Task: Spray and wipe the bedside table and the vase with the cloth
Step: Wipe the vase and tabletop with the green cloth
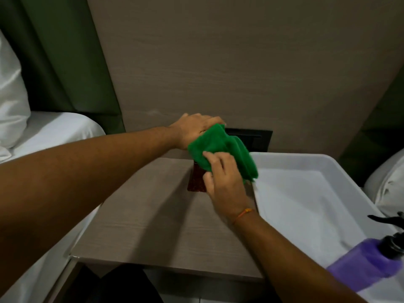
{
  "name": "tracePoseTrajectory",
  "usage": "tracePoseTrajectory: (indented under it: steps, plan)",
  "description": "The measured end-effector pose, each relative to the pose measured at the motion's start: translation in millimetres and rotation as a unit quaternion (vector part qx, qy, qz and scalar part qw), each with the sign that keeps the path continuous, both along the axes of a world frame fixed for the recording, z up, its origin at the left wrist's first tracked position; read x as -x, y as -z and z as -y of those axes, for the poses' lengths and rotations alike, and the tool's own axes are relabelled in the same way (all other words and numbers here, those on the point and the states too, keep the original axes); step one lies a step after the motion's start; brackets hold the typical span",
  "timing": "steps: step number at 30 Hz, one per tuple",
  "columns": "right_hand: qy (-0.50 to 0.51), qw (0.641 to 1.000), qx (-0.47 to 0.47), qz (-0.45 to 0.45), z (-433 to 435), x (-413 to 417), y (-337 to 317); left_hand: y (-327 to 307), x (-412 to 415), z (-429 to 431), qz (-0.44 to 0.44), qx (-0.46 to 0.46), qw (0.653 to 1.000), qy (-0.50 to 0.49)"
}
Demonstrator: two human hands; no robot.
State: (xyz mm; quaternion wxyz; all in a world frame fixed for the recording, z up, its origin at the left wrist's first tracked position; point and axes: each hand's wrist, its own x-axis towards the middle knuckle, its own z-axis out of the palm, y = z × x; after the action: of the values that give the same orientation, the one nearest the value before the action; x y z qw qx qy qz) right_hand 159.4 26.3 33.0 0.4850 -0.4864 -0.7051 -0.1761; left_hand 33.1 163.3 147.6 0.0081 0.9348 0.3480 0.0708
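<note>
Fingers (pixel 213 159) of the right hand (pixel 223 182) pinch the green fleecy cloth (pixel 225 147) against the dark red vase (pixel 196 180), while the left hand (pixel 196 126) clamps its top. Looks like the vase-wiping step; next I'd rub down toward 6 o'clock, then wipe the wood-grain desk (pixel 153 215).

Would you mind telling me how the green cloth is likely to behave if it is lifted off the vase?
The cloth is probably floppy: it drapes in folds over the vase and hangs past the right hand. It looks light, since a loose grip seems to hold it. Its fuzzy surface suggests it will not slip easily, though the vase beneath might tip if dragged.
</note>
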Motion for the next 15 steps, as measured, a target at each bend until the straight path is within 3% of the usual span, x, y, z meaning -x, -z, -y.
tracePoseTrajectory:
  steps: [7, 15]
  plan:
    - [-0.04, 0.973, 0.072, 0.215, -46.2, 0.5, 20.1, 3.7, -1.9, -4.5, 0.011, -0.01, 1.0, -0.006]
    - [-0.061, 0.931, 0.218, 0.287, -48.6, 13.6, 11.0, 3.1, -2.9, -1.5, 0.005, -0.005, 1.0, -0.009]
